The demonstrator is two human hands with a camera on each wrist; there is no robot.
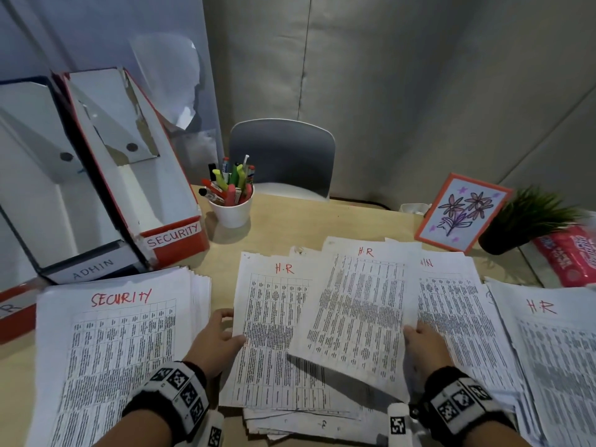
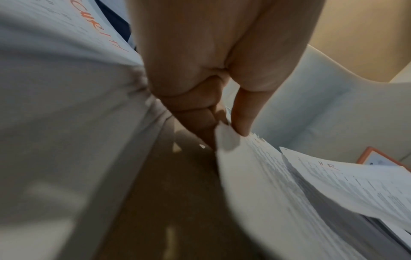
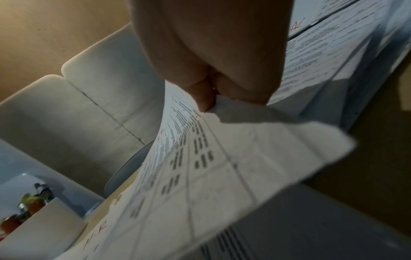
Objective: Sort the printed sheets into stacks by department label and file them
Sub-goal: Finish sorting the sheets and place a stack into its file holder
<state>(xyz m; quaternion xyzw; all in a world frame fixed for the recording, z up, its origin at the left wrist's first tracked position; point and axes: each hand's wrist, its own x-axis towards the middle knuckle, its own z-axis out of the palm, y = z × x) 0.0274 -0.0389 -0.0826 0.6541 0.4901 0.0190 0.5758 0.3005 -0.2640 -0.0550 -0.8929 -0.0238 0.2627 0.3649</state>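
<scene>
Printed table sheets lie in piles on the wooden desk. A SECURITY stack is at the left, and an H.R stack lies in the middle. My left hand pinches the left edge of its top paper between thumb and fingers. My right hand pinches the right edge of a loose H.R sheet, which is lifted and tilted over the middle stack. To the right lie a pile with an ADMIN-marked top sheet and another H.R pile.
Open file boxes stand at the back left: a red one labelled SECURITY, a dark one labelled ADMIN and a red one at the left edge. Behind the papers are a pen cup, a chair, a framed flower drawing, a plant and a red packet.
</scene>
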